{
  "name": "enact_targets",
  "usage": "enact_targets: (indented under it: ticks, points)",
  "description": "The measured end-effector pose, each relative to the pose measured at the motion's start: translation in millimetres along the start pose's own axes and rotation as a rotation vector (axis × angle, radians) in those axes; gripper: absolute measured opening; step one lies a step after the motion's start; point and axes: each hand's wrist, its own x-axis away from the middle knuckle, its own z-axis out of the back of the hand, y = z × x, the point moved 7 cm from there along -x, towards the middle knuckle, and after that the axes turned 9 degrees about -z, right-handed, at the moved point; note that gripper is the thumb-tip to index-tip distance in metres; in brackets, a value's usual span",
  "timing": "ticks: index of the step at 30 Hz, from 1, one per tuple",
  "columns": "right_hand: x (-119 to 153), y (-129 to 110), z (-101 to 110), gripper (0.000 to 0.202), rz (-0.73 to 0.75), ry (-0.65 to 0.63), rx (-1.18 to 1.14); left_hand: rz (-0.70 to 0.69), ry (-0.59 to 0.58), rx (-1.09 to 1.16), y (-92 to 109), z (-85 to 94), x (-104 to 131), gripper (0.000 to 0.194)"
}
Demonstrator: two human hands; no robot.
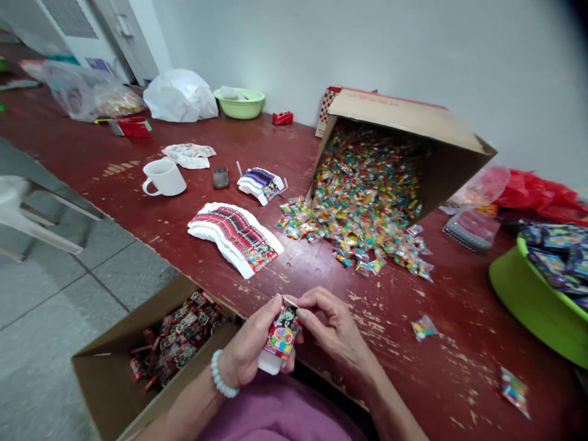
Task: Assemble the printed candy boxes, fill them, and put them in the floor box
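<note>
Head view: a person's left hand (252,344) grips a small printed box (283,331) at the near edge of a worn red bench (390,306). The right hand (334,323) pinches the box's upper end between thumb and fingers. Beyond, colourful sweet packets (362,214) spill from a tipped carton (395,113). Flat printed cartons (234,236) lie fanned left of the spill; an open cardboard box (103,395) sits lower left.

Single head-worn view, facing forward and obliquely down across the table (390,343); the left hand (250,343) and right hand (337,321) appear near, the wall (252,49) beyond.
</note>
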Motion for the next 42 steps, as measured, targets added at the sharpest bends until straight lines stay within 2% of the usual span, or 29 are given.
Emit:
enact_targets:
  ticks: [3,7,10,16,19,22,25,30,32,36,37,39,42]
  points:
    - [-2,2,0,0.025,-0.056,-0.048,-0.007,-0.088,0.030,-0.119,4,1.4,-1,0.049]
    - [-8,15,-3,0.022,-0.150,-0.097,-0.101,-0.188,0.030,-0.273,12,-0.4,-1,0.050]
    - [-9,16,-4,0.020,-0.143,-0.090,-0.104,-0.202,0.013,-0.308,14,-1.7,-1,0.054]
    - [-8,17,-12,0.024,-0.247,-0.129,-0.326,-0.206,-0.048,-0.316,14,-1.0,-1,0.060]
    - [-8,16,-13,0.025,-0.252,-0.120,-0.348,-0.220,-0.066,-0.320,14,0.9,-1,0.062]
    - [-6,7,-9,0.021,-0.175,-0.141,-0.254,-0.184,-0.063,-0.311,12,3.3,-1,0.064]
    - [-2,-9,-5,0.018,-0.025,-0.174,-0.027,-0.128,-0.059,-0.263,8,4.0,0,0.067]
    - [5,-18,-8,0.004,0.111,-0.056,0.313,-0.214,0.047,-0.269,17,8.6,-1,0.057]
    - [7,-15,-17,0.014,0.125,-0.043,0.338,-0.235,0.051,-0.231,21,6.9,-4,0.051]
    - [9,-14,-29,0.085,0.226,0.007,0.339,-0.269,0.066,-0.038,31,5.1,-11,0.034]
    - [7,-12,-26,0.093,0.242,0.036,0.350,-0.274,0.086,-0.011,33,7.3,-12,0.032]
    - [-6,-2,-5,0.083,0.222,0.137,0.388,-0.258,0.128,-0.002,34,15.0,-13,0.033]
    - [-34,20,63,0.049,0.124,0.470,0.543,-0.227,0.188,-0.001,31,31.8,-10,0.039]
